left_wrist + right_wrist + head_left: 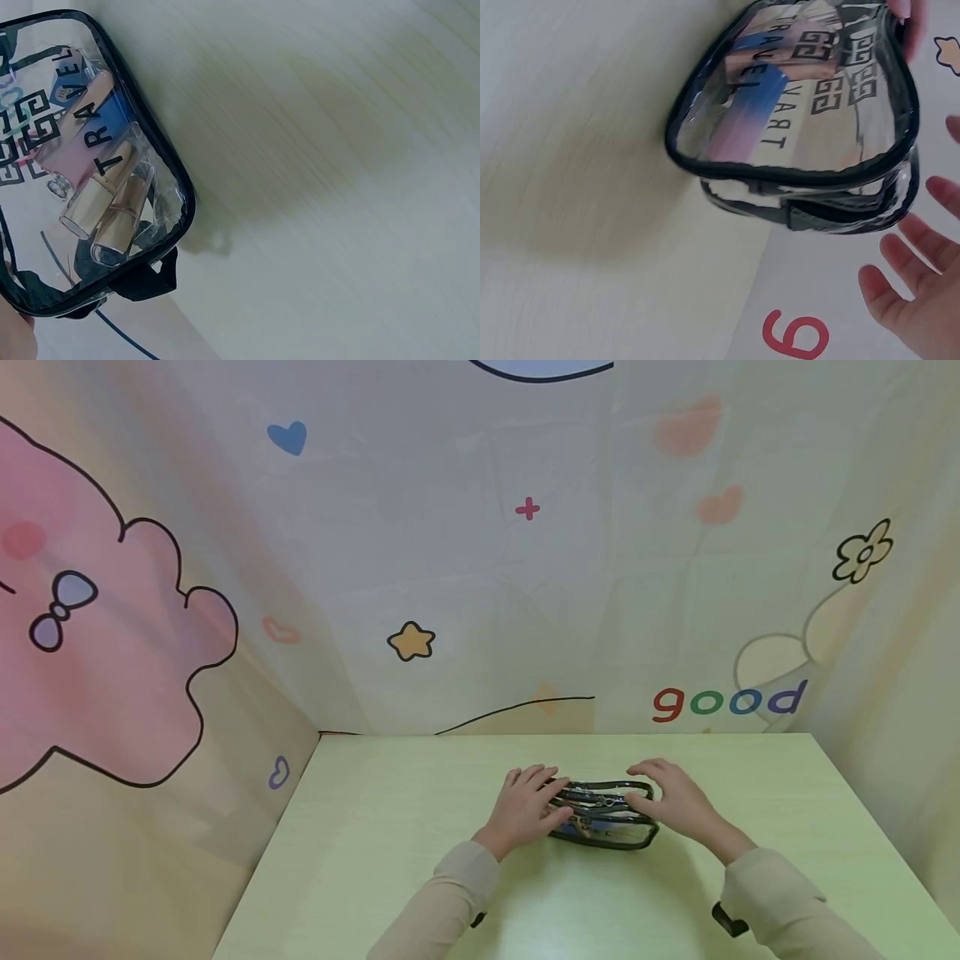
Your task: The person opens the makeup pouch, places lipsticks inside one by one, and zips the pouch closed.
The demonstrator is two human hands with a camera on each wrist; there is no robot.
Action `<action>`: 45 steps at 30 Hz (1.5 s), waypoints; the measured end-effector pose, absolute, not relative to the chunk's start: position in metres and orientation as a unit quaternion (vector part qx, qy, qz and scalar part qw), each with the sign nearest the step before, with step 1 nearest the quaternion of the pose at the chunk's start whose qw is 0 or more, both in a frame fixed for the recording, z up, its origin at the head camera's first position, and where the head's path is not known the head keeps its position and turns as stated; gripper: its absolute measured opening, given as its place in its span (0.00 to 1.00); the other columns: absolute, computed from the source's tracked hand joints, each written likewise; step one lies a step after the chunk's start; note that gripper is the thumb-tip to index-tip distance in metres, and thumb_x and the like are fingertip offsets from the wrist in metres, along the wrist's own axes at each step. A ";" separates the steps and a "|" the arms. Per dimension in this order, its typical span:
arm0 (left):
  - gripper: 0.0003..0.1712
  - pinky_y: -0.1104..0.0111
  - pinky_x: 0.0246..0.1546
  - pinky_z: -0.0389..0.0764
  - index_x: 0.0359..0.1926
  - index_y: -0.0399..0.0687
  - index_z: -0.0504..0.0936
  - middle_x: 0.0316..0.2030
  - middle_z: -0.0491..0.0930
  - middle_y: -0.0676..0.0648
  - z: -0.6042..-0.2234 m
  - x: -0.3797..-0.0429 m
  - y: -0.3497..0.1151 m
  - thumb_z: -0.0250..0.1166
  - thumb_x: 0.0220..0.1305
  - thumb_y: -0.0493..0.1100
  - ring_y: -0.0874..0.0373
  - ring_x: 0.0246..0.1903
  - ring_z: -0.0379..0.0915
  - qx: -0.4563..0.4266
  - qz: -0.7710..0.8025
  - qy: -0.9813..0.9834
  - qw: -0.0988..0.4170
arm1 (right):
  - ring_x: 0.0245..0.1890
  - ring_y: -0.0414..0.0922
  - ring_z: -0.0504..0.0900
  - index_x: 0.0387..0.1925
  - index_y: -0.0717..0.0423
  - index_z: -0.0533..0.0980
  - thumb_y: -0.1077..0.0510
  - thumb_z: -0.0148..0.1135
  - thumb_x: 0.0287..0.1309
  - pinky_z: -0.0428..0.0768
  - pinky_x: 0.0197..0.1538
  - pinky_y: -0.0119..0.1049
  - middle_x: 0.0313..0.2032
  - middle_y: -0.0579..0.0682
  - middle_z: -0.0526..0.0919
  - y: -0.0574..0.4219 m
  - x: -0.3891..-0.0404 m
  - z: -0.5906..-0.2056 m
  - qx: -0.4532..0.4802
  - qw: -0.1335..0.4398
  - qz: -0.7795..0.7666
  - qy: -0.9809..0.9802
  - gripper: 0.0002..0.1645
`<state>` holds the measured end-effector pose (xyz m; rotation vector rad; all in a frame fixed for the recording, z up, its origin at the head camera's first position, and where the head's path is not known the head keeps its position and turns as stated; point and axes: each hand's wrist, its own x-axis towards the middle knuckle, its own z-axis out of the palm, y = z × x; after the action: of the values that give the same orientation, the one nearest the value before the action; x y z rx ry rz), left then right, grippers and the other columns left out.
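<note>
A clear plastic toiletry bag [624, 847] with black piping stands on the table, its zipped top facing up. "TRAVEL" and square patterns are printed on its see-through side [840, 142]. Inside, the left wrist view shows gold-toned cosmetic tubes [120, 225] and a pink-and-blue item [116, 112]. My left hand [527, 806] grips the bag's left end, fingers over the top rim and thumb at the front. At the other end is my right hand [677, 800], thumb by the zipper edge, other fingers spread behind; the right wrist view shows those fingers [911, 262] loosely bent, apart from the bag.
A pale wood-grain table [360, 860] carries the bag. Behind it hangs a light curtain [480, 568] with printed hearts, a star and the word "good" [727, 702]. A pink cartoon figure [112, 652] is printed on the left side.
</note>
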<state>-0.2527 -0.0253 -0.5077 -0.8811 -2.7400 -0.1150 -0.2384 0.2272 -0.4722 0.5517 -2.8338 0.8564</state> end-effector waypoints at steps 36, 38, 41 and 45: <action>0.29 0.60 0.57 0.61 0.62 0.58 0.63 0.61 0.63 0.52 -0.494 -0.260 -0.032 0.41 0.64 0.62 0.57 0.60 0.58 -0.301 -0.081 -0.944 0.106 | 0.41 0.50 0.72 0.54 0.62 0.64 0.59 0.66 0.40 0.73 0.38 0.40 0.48 0.60 0.72 0.241 -0.242 -0.490 0.184 -0.063 0.343 -0.919 0.36; 0.27 0.61 0.57 0.62 0.61 0.58 0.65 0.60 0.64 0.52 -0.492 -0.260 -0.028 0.43 0.64 0.61 0.57 0.59 0.60 -0.310 -0.080 -0.939 0.121 | 0.41 0.49 0.71 0.54 0.63 0.64 0.60 0.66 0.40 0.73 0.37 0.40 0.47 0.60 0.73 0.241 -0.242 -0.491 0.186 -0.058 0.346 -0.918 0.36; 0.26 0.62 0.56 0.63 0.59 0.57 0.66 0.58 0.67 0.52 -0.490 -0.259 -0.021 0.44 0.63 0.60 0.57 0.58 0.61 -0.324 -0.075 -0.933 0.139 | 0.40 0.48 0.71 0.53 0.63 0.65 0.60 0.66 0.40 0.73 0.37 0.39 0.46 0.59 0.73 0.240 -0.242 -0.492 0.189 -0.050 0.348 -0.917 0.35; 0.24 0.64 0.55 0.63 0.57 0.59 0.69 0.54 0.69 0.55 -0.488 -0.257 -0.010 0.45 0.63 0.60 0.60 0.55 0.63 -0.331 -0.070 -0.930 0.145 | 0.39 0.47 0.71 0.53 0.63 0.65 0.60 0.66 0.39 0.73 0.36 0.39 0.45 0.58 0.73 0.240 -0.243 -0.493 0.193 -0.046 0.348 -0.916 0.35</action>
<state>-0.2571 -0.0104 -0.4884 -0.9542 -2.6785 -0.2007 -0.2427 0.2403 -0.4926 0.6239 -2.9658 1.1250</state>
